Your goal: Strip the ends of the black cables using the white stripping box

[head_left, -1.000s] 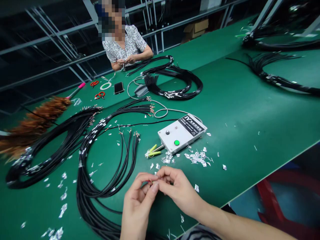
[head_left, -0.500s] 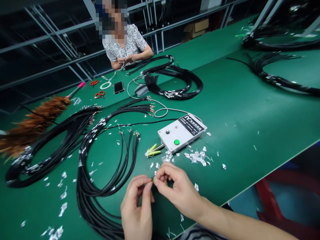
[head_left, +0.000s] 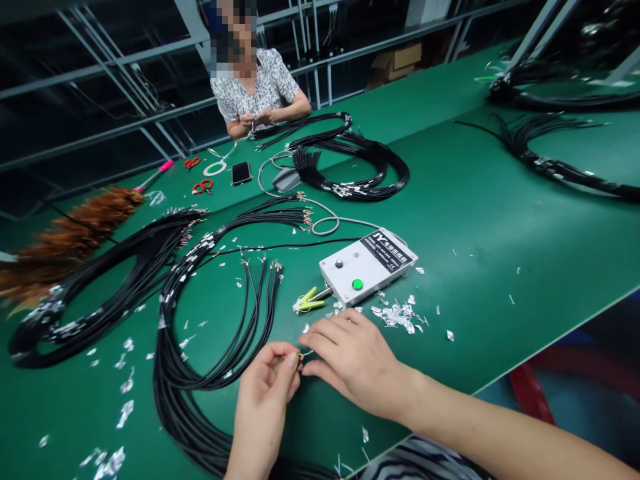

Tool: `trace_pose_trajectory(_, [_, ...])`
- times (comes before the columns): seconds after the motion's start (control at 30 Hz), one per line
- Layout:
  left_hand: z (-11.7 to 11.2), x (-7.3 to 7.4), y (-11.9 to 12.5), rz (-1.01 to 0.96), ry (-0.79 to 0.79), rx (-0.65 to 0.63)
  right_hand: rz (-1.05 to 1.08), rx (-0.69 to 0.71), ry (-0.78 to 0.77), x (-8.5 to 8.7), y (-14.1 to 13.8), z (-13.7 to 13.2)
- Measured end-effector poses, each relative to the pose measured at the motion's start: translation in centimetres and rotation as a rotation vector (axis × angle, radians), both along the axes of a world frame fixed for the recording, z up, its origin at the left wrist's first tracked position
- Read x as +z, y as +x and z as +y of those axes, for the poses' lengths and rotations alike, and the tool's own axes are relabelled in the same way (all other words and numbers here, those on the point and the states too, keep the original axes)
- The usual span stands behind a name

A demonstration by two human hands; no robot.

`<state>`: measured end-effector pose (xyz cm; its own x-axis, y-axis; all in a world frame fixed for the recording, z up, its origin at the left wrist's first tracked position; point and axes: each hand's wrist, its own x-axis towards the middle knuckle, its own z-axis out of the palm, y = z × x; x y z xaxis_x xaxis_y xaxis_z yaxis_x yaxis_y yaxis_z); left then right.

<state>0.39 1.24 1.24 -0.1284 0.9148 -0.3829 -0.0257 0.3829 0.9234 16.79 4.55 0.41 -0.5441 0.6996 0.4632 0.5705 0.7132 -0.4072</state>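
My left hand point(head_left: 267, 393) is closed in a pinch, thumb against forefinger, on a thin wire end point(head_left: 300, 355) with a yellowish tip. Most of that wire is hidden by the fingers. Close on its right, my right hand point(head_left: 357, 363) is palm down, with thumb and fingers apart. A short whitish strand point(head_left: 307, 353) shows in the gap between the two hands. Left of them curves a bundle of black cables point(head_left: 167, 373), its stripped copper ends point(head_left: 275, 268) fanned on the table. Beyond my fingers lies a yellow-green clip point(head_left: 309, 301) at the grey control box point(head_left: 367, 267).
Foil scraps point(head_left: 400, 316) litter the green table point(head_left: 480, 267). More black cable coils point(head_left: 370, 190) lie farther back, near a phone point(head_left: 241, 173), red-handled scissors point(head_left: 203, 187) and a tape roll point(head_left: 215, 168). A brown feather duster point(head_left: 75, 230) is at left. Opposite sits a co-worker point(head_left: 260, 90).
My right hand has gone from a pinch at the wire end to spread fingers, turned palm down. My left hand has shifted slightly left, and the yellowish wire tip shows more plainly.
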Motion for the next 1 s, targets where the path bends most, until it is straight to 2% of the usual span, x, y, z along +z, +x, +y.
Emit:
trace_pose_trajectory(0.13, [0.2,0.3,-0.3,0.083,-0.020,-0.132,-0.165,0.126,0.159,0.0,-0.4,1.0])
trace_pose_trajectory(0.23, [0.4,0.4,-0.6,0.154,0.039,-0.188,-0.218,0.205,0.179,-0.1,0.2,1.6])
trace_pose_trajectory(0.3, [0.7,0.3,-0.7,0.182,0.073,-0.166,-0.224,0.177,0.171,0.1,0.8,2.3])
trace_pose_trajectory(0.4, [2.0,0.1,-0.8,0.155,0.089,-0.064,-0.253,0.037,0.154,0.7,1.2,3.9])
trace_pose_trajectory(0.5, [3.7,-0.3,-1.0,0.111,0.103,0.009,-0.391,-0.044,0.130,1.1,0.7,5.9])
trace_pose_trajectory(0.67, [5.7,-1.3,-1.1,0.089,0.105,0.033,-0.584,-0.027,0.078,0.4,-0.7,7.7])
trace_pose_trajectory(0.8, [6.3,-1.9,-0.9,0.072,0.101,0.035,-0.597,-0.022,0.063,-0.1,-0.9,8.0])
trace_pose_trajectory(1.0, [6.9,-2.1,-0.7,0.062,0.089,0.014,-0.601,-0.019,0.052,0.3,-0.9,8.0])
